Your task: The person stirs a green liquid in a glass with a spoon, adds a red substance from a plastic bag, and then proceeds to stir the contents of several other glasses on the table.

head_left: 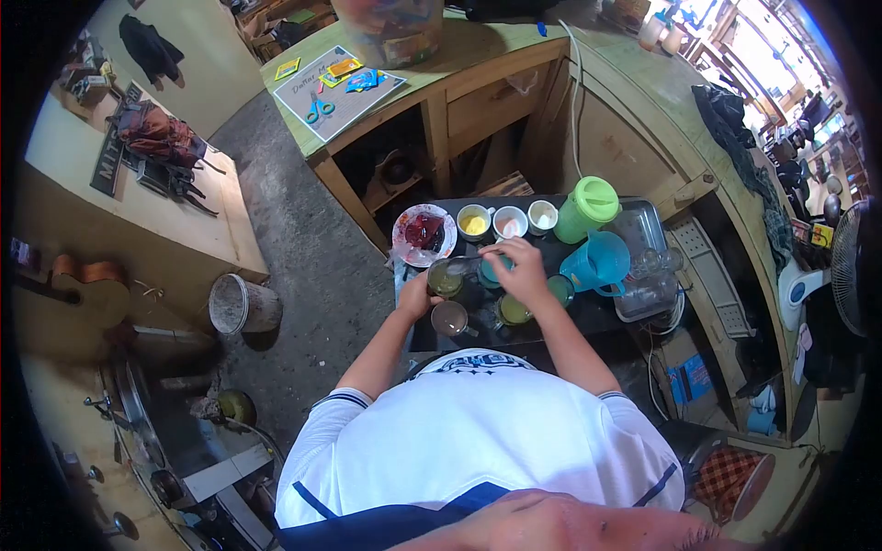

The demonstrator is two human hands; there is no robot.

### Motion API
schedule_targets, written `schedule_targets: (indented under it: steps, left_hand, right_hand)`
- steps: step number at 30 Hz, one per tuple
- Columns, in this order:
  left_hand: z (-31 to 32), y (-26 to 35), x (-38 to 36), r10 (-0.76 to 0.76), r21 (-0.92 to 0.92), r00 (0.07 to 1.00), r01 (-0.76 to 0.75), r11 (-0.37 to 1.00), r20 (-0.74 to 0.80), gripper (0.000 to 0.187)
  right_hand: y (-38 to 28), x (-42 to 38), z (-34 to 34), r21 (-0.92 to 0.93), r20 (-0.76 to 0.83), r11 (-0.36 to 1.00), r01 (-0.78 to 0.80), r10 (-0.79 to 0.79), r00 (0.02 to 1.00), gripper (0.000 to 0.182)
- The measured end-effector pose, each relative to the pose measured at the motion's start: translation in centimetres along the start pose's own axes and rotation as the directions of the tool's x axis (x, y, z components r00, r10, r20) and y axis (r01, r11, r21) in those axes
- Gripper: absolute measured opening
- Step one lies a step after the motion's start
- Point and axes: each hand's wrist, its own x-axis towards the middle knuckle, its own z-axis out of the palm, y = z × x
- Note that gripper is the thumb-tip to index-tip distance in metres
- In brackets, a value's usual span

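Observation:
My left hand (416, 296) is closed around the side of a glass of greenish drink (446, 283). Held over the dark table, my right hand (524, 271) pinches the end of a thin spoon (470, 260), whose other end reaches toward that glass; its tip is hard to make out. A mug of brownish drink (449, 318) stands just below my left hand. Glasses of green drink (514, 309) sit under and beside my right wrist. Behind them are a cup with yellow contents (474, 222), a cup with pinkish contents (510, 223) and a cup with white contents (543, 217).
A plate with dark red contents (424, 234) lies at the left. To the right stand a light green pitcher (588, 209), a blue jug (597, 264) and a clear tray (640, 220) with glassware. Scissors (320, 108) and sachets lie on the green counter (496, 57).

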Motion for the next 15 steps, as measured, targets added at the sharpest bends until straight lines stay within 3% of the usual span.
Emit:
schedule_targets:
  steps: [1, 4, 6, 7, 9, 12, 15]
  left_hand:
    - [0.1, -0.3, 0.1, 0.004, 0.002, 1.0, -0.004, 1.0, 0.005, 0.069]
    - [0.0, -0.1, 0.2, 0.043, 0.041, 0.999, -0.043, 0.998, 0.004, 0.068]
    - [-0.3, 0.4, 0.0, -0.015, -0.128, 0.999, 0.019, 0.992, 0.033, 0.065]
    - [0.0, -0.3, 0.2, -0.011, -0.125, 0.999, 0.015, 0.992, 0.033, 0.065]
    - [0.6, -1.5, 0.4, 0.055, 0.011, 0.998, -0.055, 0.998, -0.02, 0.062]
    - [0.4, -0.7, 0.2, 0.005, 0.039, 1.0, -0.004, 0.999, -0.018, 0.062]
    - [0.2, -0.3, 0.1, -0.011, 0.031, 1.0, 0.011, 0.999, -0.011, 0.061]
  right_hand:
    - [0.2, -0.2, -1.0, 0.028, -0.075, 0.999, -0.041, 0.043, 0.996, 0.01]
    - [1.7, -0.6, -3.2, -0.059, -0.102, 0.993, -0.1, 0.093, 0.99, 0.009]
    - [3.0, -1.1, -3.1, -0.146, -0.074, 0.983, -0.107, 0.097, 0.993, 0.009]
    - [3.9, -1.4, -2.8, -0.232, -0.039, 0.967, -0.108, 0.102, 0.994, 0.009]
    - [5.8, -2.0, -1.2, -0.259, -0.026, 0.966, -0.029, 0.023, 0.999, 0.01]
    - [7.9, -3.3, 1.3, -0.461, 0.135, 0.882, 0.095, -0.036, 0.99, 0.012]
    - [8.5, -4.0, 2.8, -0.448, 0.186, 0.881, 0.15, -0.072, 0.98, 0.011]
